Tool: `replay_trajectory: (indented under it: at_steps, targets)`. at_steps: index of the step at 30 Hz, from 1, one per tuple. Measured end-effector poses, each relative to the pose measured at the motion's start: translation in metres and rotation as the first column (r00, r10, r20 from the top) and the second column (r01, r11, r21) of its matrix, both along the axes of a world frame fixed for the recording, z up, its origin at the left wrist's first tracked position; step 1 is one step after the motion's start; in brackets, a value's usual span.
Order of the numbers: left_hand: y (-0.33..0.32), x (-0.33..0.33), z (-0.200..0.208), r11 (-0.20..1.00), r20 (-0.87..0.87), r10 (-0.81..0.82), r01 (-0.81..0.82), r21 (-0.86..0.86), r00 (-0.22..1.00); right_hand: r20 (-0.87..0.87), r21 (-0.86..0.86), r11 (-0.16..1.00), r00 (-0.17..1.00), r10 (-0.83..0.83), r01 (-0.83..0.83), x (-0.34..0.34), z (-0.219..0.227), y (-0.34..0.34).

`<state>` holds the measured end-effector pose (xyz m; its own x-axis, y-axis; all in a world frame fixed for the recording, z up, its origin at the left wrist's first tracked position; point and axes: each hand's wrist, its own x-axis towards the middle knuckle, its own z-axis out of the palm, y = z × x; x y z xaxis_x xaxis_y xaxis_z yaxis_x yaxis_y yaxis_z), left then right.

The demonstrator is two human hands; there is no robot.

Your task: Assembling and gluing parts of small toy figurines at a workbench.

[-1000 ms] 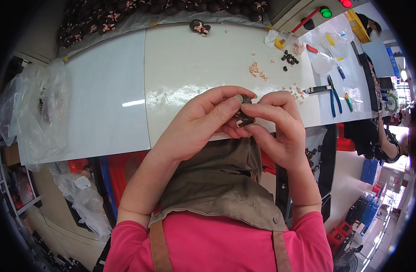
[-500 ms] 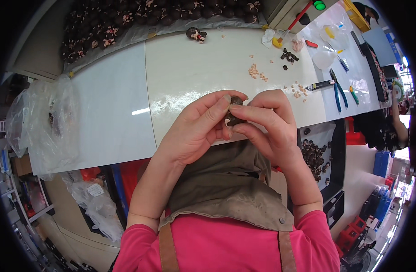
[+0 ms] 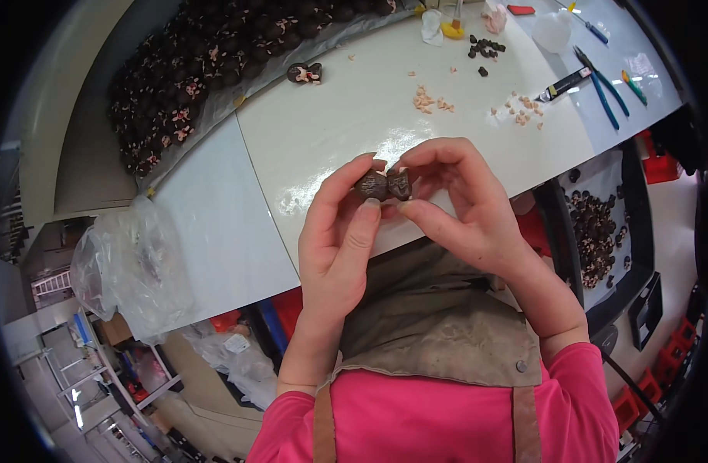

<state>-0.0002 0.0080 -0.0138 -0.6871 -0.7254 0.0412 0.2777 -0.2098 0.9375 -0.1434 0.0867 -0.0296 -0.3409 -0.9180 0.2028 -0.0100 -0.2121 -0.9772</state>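
Note:
Above the table's near edge, both my hands hold a small dark brown figurine (image 3: 383,185) sideways between the fingertips. My left hand (image 3: 335,239) pinches its rounder, grooved part between thumb and fingers. The smaller part at the other end sits between the thumb and curled fingers of my right hand (image 3: 466,208). The two parts meet in the middle; whether they are joined I cannot tell. Farther off on the table lies another figurine (image 3: 304,73), dark with a pale pink front. Small pale pink pieces (image 3: 425,100) and dark pieces (image 3: 485,49) lie beyond my right hand.
A heap of dark and pink figurines (image 3: 215,65) fills the far left. On the right lie a glue tube (image 3: 564,83), pliers (image 3: 603,89) and a screwdriver (image 3: 597,32). A black tray (image 3: 640,208) of small parts stands at the right; clear plastic bags (image 3: 130,262) hang at the left.
My hands have turned the figurine so that it lies sideways, its two parts side by side. My fingers have opened out around it. The view has swung to the right.

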Motion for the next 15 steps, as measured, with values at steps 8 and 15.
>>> replay_trajectory:
  at_steps: [8,15]
  targets:
    - [-0.005,0.0,-0.016,0.986,0.0,0.02,-0.019,-0.169,1.0,-0.12,-0.069,0.998,0.993,-0.01,0.002,-0.004,-0.004,-0.002]
    - [-0.005,0.0,-0.02,0.996,-0.043,0.014,-0.017,-0.084,0.999,-0.152,-0.066,0.997,0.988,0.031,-0.042,-0.009,-0.004,-0.001]
